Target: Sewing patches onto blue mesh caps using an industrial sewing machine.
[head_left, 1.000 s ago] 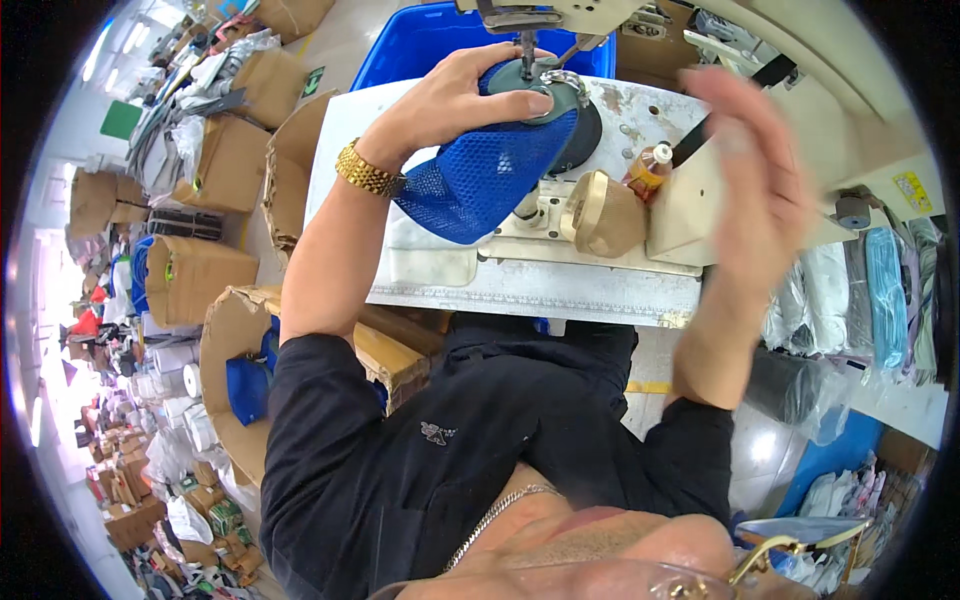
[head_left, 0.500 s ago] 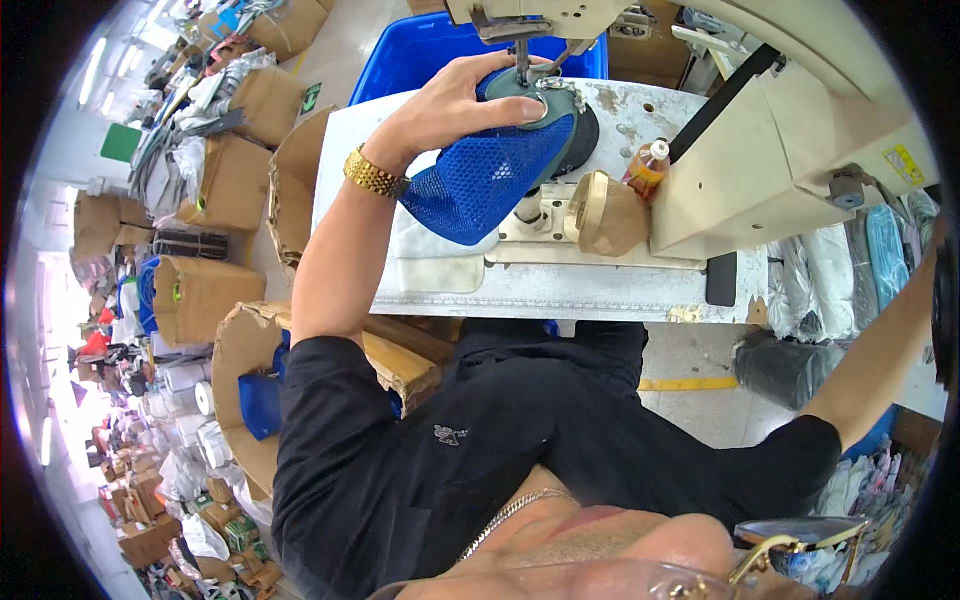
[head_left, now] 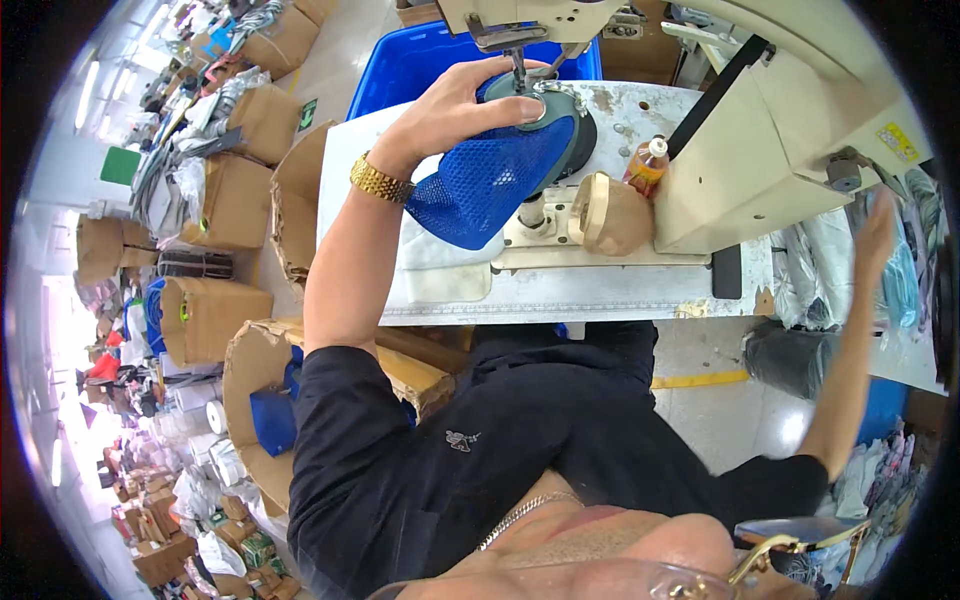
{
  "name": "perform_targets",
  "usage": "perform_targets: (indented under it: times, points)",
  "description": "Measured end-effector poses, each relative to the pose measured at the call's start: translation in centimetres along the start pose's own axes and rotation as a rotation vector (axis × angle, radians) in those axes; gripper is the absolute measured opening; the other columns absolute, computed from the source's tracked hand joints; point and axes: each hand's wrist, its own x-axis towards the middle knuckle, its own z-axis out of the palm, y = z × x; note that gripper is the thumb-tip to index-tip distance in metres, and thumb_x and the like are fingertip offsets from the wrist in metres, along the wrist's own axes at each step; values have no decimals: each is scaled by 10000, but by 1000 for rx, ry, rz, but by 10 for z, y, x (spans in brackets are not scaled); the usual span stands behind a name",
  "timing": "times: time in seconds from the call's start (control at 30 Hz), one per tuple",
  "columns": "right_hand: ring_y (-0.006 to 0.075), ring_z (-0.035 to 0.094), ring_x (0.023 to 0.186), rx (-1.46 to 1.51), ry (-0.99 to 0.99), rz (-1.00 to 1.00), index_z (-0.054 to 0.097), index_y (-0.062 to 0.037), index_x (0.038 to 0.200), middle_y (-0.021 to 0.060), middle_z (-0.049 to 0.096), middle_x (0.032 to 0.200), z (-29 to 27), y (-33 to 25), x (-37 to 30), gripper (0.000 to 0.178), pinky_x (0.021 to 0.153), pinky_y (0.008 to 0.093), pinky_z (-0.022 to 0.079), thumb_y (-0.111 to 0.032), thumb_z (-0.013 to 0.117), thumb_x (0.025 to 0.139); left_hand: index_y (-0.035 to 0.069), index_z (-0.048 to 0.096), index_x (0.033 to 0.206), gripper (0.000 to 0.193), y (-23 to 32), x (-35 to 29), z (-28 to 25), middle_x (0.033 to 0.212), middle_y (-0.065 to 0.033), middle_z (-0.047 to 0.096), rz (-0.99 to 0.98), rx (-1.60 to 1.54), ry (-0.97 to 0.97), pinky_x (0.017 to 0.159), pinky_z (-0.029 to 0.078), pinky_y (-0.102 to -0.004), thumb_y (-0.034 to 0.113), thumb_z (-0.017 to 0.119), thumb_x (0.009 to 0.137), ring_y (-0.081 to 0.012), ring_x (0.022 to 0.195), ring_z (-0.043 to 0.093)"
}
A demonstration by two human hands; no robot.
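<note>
My left hand (head_left: 470, 105) presses a blue mesh piece with a grey-green panel (head_left: 510, 170) under the head of a sewing machine (head_left: 545, 22). The thumb lies flat on the panel, the other fingers reach along its far side, and the blue mesh hangs loosely toward me. A needle bar (head_left: 518, 70) comes down right beside the thumb. My right hand (head_left: 877, 225) is raised at the far right, beyond the right end of the machine; it is smeared by motion and its fingers are unclear. I see nothing plainly held in it.
On the worn white table (head_left: 600, 300) stand a small bottle with orange liquid (head_left: 646, 165) and a rounded tan machine part (head_left: 615, 215). A blue bin (head_left: 385, 75) sits behind. Cardboard boxes (head_left: 215, 310) crowd the left; bagged material (head_left: 815, 265) lies right.
My right hand has swung from the far right edge inward, up beside the machine's right end. My left hand and the mesh piece stay nearly in place under the needle.
</note>
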Motion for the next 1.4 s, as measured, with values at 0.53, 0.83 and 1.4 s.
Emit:
perform_targets:
  times: [0.53, 0.83, 1.4]
  points:
    - [138, 621, 981, 2012, -591, 482, 597, 2, 1147, 116, 649, 1095, -42, -465, 42, 333, 867, 271, 488, -219, 641, 903, 101, 682, 1086, 223, 67, -51, -5, 999, -98, 585, 253, 883, 110, 802, 462, -362, 123, 623, 871, -262, 909, 579]
    - [120, 657, 837, 2535, -871, 494, 640, -1, 1039, 79, 683, 977, -58, -489, 50, 191, 760, 259, 536, -57, 651, 857, 21, 678, 886, 366, 93, -45, -6, 904, -110, 659, 23, 1044, 101, 765, 483, -371, 385, 647, 858, -292, 858, 617]
    - [28, 555, 732, 2233, -767, 476, 674, -1, 967, -15, 651, 836, -68, -488, 60, 143, 659, 184, 430, -87, 635, 860, 39, 663, 901, 186, 32, -44, 20, 876, -95, 627, 171, 525, 621, 702, 502, -313, 129, 722, 749, -223, 801, 633]
